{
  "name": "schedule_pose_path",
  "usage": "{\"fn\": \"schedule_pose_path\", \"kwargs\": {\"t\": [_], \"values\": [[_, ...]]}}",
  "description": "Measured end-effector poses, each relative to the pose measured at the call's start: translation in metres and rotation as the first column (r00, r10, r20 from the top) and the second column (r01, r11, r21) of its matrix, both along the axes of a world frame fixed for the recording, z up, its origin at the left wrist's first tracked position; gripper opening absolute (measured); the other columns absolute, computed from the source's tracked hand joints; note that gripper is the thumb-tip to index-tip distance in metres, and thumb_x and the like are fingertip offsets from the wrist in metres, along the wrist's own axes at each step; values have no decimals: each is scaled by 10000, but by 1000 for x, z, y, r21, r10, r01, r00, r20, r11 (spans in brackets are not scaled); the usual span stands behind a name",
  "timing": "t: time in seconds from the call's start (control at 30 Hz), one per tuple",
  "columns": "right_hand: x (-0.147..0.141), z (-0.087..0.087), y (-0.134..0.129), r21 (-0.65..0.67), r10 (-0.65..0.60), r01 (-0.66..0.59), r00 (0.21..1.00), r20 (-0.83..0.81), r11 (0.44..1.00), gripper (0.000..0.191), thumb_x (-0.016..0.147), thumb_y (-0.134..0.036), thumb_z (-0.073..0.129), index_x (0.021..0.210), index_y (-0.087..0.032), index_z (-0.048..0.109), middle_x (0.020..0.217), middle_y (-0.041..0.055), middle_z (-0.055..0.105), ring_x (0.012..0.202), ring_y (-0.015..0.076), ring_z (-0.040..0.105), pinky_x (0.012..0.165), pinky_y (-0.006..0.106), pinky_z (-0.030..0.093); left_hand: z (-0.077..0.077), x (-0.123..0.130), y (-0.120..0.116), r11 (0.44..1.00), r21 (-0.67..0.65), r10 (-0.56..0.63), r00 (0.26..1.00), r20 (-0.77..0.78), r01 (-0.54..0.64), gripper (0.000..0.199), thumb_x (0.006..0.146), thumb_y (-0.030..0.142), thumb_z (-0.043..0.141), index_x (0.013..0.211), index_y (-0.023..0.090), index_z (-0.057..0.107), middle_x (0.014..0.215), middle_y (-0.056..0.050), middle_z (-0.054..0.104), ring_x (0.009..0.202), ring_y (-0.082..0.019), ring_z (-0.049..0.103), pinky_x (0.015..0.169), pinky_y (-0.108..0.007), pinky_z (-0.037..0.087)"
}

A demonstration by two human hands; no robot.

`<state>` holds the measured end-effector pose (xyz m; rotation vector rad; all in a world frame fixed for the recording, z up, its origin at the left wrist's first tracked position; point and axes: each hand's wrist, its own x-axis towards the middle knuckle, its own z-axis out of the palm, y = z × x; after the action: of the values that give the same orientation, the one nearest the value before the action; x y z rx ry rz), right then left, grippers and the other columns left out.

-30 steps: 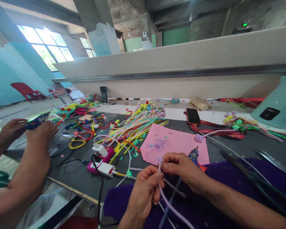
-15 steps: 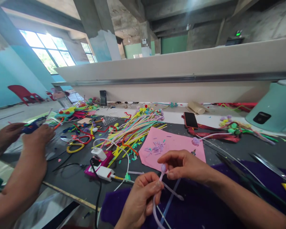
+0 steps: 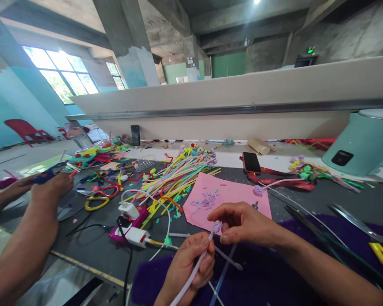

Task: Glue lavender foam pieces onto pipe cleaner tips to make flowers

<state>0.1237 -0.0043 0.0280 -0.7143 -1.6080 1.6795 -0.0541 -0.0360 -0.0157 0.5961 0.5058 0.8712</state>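
Observation:
My left hand (image 3: 191,261) pinches a lilac pipe cleaner (image 3: 191,276) between thumb and fingers. A small lilac bud-like head (image 3: 217,227) tops this stem, tilted up to the right. Around that head, my right hand (image 3: 244,223) curves with thumb and index finger apart; I cannot tell whether they touch it. A pink sheet (image 3: 242,197) lies just beyond, with small lilac cut pieces (image 3: 207,199) scattered on it. A finished-looking lilac head on a stem (image 3: 258,190) rests at the sheet's right edge. Another lilac stem (image 3: 228,258) lies under my hands.
A co-worker's hands (image 3: 52,185) hold a blue glue gun (image 3: 49,172) at left. Pipe cleaners (image 3: 178,174) pile mid-table beside a purple power strip (image 3: 142,216) with cables. Scissors (image 3: 357,225) lie right, near a phone (image 3: 252,163) and a teal kettle-like appliance (image 3: 360,144).
The lilac stem has swung so its lower end now points toward the lower left. My right fingers have loosened around the head. The view has shifted slightly.

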Motion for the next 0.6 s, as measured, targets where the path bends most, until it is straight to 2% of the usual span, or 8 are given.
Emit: {"fn": "schedule_pose_path", "kwargs": {"t": [0.2, 0.33, 0.47, 0.6], "values": [[-1, -4, 0, 39, -67, 66, 997, 31, 997, 270, 692, -228, 683, 951, -169, 632, 655, -33, 536, 545, 71, 470, 487, 180, 366, -3, 2, -4, 998, -3, 67, 992, -107, -68, 194, 744, 279, 586, 614, 136, 595, 327, 68, 412, 235, -4, 215, 266, -129, 128], [-1, -4, 0, 17, -50, 49, 997, 65, 999, 228, 721, -272, 651, 919, -160, 643, 618, -29, 558, 534, 89, 519, 475, 188, 405, -7, 2, -4, 998, 2, 55, 986, -157, -56, 209, 726, 315, 606, 604, 146, 589, 319, 72, 414, 233, -8, 203, 267, -146, 110], [0, -4, 1, 20, -29, 28, 997, 76, 999, 220, 711, -266, 658, 901, -155, 647, 668, -18, 581, 528, 81, 519, 475, 186, 416, -8, 1, -6, 999, 18, 53, 970, -236, -50, 232, 718, 343, 616, 603, 144, 591, 320, 73, 412, 241, -8, 210, 275, -147, 109], [0, -2, 1, 24, 19, -20, 998, 64, 1000, 190, 721, -235, 644, 887, -144, 643, 695, -7, 589, 542, 76, 512, 474, 175, 402, -5, 3, -11, 994, 75, 99, 933, -346, -78, 210, 677, 340, 668, 649, 139, 614, 402, 24, 540, 300, -36, 367, 317, -143, 240]]}}
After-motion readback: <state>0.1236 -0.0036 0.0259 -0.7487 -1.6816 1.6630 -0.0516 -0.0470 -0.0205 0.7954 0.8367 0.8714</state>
